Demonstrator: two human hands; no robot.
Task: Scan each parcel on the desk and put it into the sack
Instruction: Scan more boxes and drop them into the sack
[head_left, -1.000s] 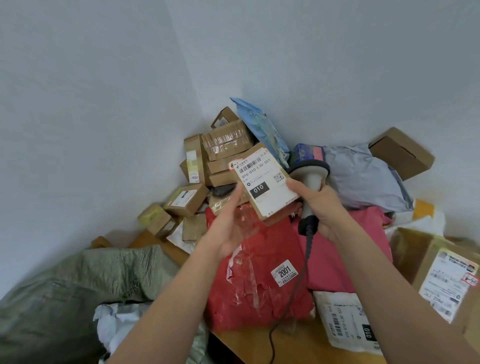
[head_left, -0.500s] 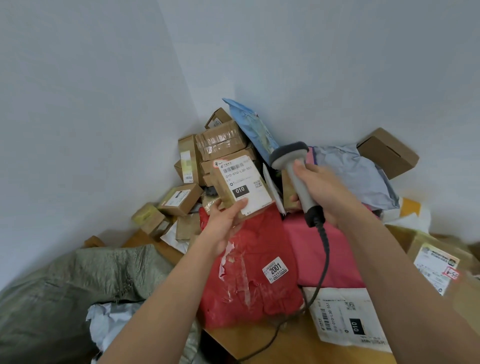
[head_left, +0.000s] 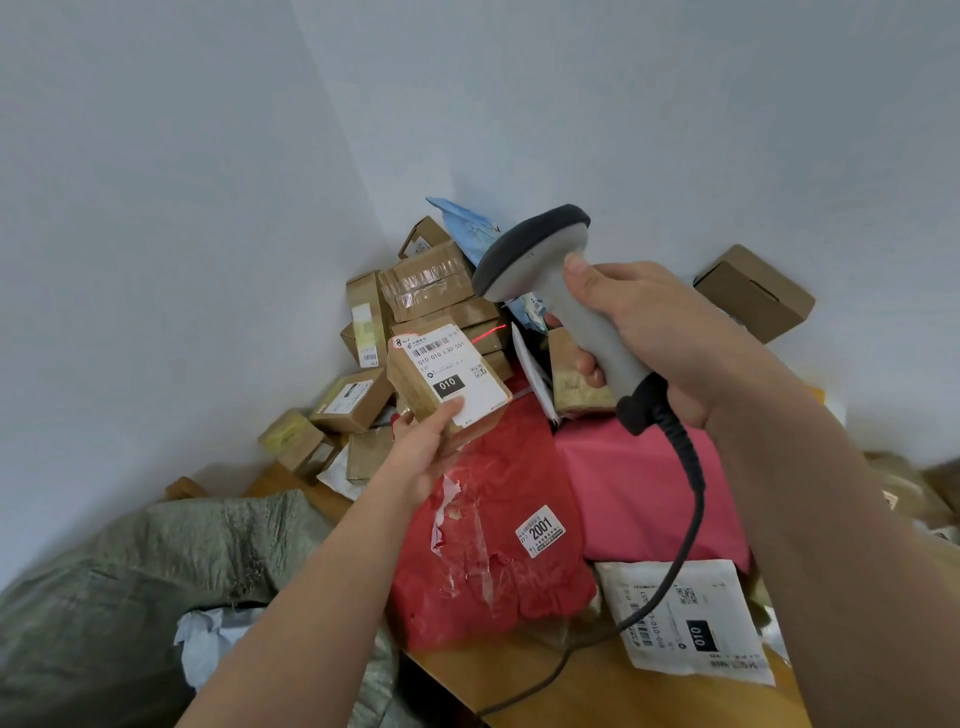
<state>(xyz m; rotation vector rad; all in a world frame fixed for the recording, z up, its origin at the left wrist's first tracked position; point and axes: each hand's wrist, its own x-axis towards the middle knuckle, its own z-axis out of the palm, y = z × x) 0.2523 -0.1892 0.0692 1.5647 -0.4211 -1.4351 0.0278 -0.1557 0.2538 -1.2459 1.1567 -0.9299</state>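
White walls meet behind a tabletop (head_left: 587, 691) piled with parcels.
Left hand (head_left: 423, 457) pinches the small box (head_left: 447, 382); right hand (head_left: 660, 338) grips the scanner (head_left: 550, 280). Aim the red line lower, onto the barcode.

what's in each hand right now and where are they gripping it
The left hand holds a small box by its lower corner, label up. The right hand grips the scanner around its handle.

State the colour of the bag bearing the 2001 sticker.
Red; the bag shows best in the head view.
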